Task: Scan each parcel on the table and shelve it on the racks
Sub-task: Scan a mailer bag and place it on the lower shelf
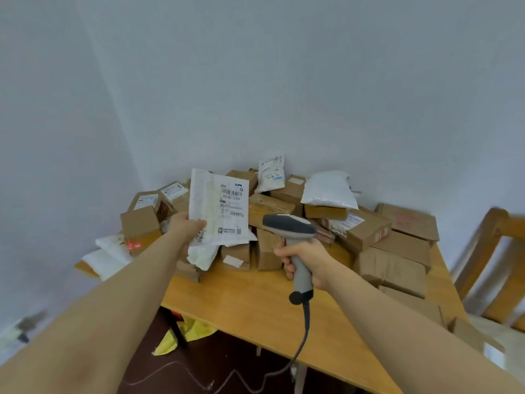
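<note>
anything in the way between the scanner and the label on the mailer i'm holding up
Nothing visible. The left hand holds the mailer up over the boxes, and the scanner in the right hand is just right of its label, with open air between them.
</note>
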Demonstrator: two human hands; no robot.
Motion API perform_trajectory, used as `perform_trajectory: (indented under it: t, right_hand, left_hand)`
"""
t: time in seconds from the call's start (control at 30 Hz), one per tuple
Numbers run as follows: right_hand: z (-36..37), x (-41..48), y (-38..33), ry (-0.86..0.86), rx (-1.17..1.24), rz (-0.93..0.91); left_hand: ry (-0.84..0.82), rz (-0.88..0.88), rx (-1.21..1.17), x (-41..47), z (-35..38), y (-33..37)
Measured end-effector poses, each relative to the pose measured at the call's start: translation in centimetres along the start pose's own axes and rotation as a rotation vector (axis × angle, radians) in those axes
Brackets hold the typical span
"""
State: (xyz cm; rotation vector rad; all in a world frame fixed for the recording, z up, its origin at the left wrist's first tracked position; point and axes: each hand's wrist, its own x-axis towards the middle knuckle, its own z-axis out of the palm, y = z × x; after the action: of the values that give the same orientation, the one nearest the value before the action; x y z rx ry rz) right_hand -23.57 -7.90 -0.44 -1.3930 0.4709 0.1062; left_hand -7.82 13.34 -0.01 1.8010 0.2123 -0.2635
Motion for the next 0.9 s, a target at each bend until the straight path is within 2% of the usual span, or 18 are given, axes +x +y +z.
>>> perform_trajectory:
  t: [0.23,0.9]
  right_hand:
    - [1.6,0.6,-0.2,0.009,-0.063,0.033]
    - [4.3,1.9,-0.8,0.006,0.016,0.129]
  left_hand:
    - [0.046,-0.015,0.013,1.3,-1.1,-0.6]
    - [0.064,-0.018,-0.041,2.5,-2.5,-1.4]
